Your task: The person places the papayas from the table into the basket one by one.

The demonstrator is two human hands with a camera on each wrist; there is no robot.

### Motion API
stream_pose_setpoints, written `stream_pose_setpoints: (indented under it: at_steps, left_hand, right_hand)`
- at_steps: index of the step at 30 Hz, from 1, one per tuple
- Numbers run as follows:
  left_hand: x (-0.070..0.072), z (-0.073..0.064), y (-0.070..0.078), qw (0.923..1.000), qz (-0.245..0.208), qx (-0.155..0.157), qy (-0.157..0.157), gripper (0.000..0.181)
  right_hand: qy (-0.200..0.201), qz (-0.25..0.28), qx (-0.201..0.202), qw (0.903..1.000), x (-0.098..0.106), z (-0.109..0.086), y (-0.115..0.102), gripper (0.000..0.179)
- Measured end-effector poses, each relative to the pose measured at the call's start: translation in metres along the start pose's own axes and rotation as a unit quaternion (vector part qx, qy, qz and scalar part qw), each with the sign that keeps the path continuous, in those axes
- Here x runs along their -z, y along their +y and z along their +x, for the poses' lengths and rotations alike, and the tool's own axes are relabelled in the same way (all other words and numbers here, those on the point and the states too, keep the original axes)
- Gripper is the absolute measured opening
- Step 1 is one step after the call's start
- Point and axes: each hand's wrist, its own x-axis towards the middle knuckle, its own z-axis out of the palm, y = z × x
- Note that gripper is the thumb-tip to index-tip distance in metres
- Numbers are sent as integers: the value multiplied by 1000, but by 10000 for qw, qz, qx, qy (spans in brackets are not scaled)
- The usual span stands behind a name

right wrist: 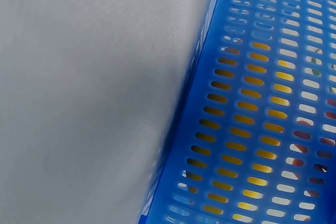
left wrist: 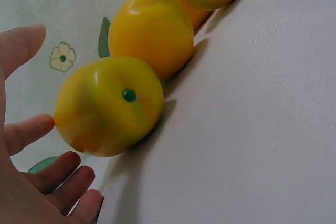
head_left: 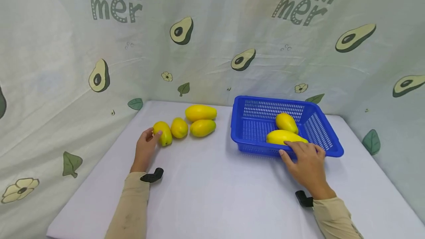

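Observation:
My left hand [head_left: 146, 146] is beside the leftmost yellow fruit [head_left: 162, 133], which looks like a mango. In the left wrist view its thumb stands away from the fruit, and one fingertip [left wrist: 46, 123] meets or nearly meets the fruit's side. A green nub shows on this fruit's end. My right hand [head_left: 307, 165] reaches over the front rim of a blue plastic basket [head_left: 235, 121], fingers at a long yellow fruit [head_left: 282, 137] inside, thumb near the rim. Behind that lies another yellow fruit [head_left: 287, 122]. The right wrist view shows mostly the slotted basket wall [right wrist: 210, 129]; yellow shows through.
Next to the leftmost fruit sits a rounder yellow fruit [head_left: 179, 128]. Two longer ones, a rear fruit [head_left: 200, 113] and a front fruit [head_left: 203, 128], lie to its right. A white-covered table [head_left: 212, 194] bears everything; a printed curtain [head_left: 206, 47] hangs behind.

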Motion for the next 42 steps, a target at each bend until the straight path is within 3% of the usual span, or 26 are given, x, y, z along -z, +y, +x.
stream_pose_setpoints:
  at_steps: [4,9,19,26,35,42]
  left_hand:
    - [-4,3,-1,9997,181,107,-98,91]
    - [-6,4,-2,9992,371,18,-158,94]
    - [-12,5,-3,9988,460,-151,2,100]
    - [-13,6,-7,9987,490,-75,90,101]
    - [-11,5,-10,9986,506,6,173,89]
    - [-6,4,-11,9983,512,-142,250,83]
  right_hand:
    - [-56,-12,-9,10000,0,2,0,42]
    - [-134,-37,-58,9999,0,2,-1,41]
    - [-102,9,-82,9999,0,2,0,42]
    - [-80,-29,-44,10000,-3,0,2,42]
    - [-36,10,15,10000,-3,-1,0,42]
    - [-42,-33,-42,10000,-4,-3,-1,41]
